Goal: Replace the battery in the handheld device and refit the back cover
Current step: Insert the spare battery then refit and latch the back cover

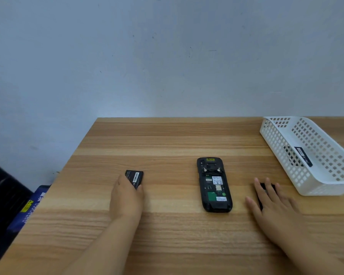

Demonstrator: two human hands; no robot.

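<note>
The black handheld device [214,184] lies face down in the middle of the wooden table [177,139], its back open and the battery bay bare with labels and a green board showing. My left hand [126,197] grips a black battery [135,178] at the table's left, one end tilted up. My right hand [272,203] rests flat with fingers spread over the black back cover [263,186], which is mostly hidden under it. A second black battery [302,156] lies inside the white basket.
A white perforated plastic basket [282,147] stands at the table's back right. A pale wall rises behind the table. Off the left edge, dark items and a blue package [31,207] sit lower down.
</note>
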